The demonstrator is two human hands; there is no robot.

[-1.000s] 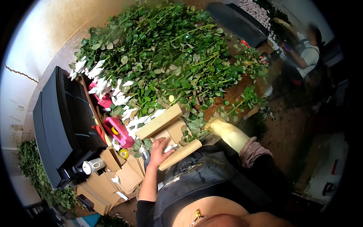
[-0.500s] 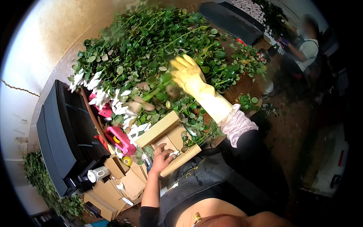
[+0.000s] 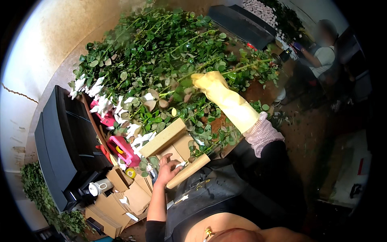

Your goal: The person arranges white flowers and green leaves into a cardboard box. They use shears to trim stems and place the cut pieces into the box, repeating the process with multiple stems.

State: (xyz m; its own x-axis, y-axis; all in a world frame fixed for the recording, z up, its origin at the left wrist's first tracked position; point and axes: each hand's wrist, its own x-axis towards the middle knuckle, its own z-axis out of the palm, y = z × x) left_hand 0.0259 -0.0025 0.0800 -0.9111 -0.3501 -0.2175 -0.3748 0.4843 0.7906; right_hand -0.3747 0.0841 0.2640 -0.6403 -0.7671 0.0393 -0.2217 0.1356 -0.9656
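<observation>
My right hand (image 3: 206,84), in a long yellow rubber glove, is closed around a leafy rose stem (image 3: 252,65) above the heap of greenery. The stem reaches out past the glove to the right; its leaves hang to the left. My bare left hand (image 3: 167,170) lies with its fingers apart at the cardboard-lined wooden trough (image 3: 180,147), between its two raised sides. A small whitish thing (image 3: 181,164) lies by its thumb; I cannot make out what it is. A few leaves stick out from the trough's right end.
A large heap of leafy rose stems (image 3: 149,52) covers the table, with white-wrapped heads (image 3: 104,105) along its left edge. Left stand a black rack (image 3: 60,141), a pink plastic tool (image 3: 125,151), tape (image 3: 130,173), a white-lidded cup (image 3: 100,187) and cardboard pieces (image 3: 107,211). A co-worker (image 3: 324,56) sits far right.
My right hand has gone from spread fingers over the heap to a closed grip on a rose stem, slightly lower and to the right. My left hand has stayed at the trough.
</observation>
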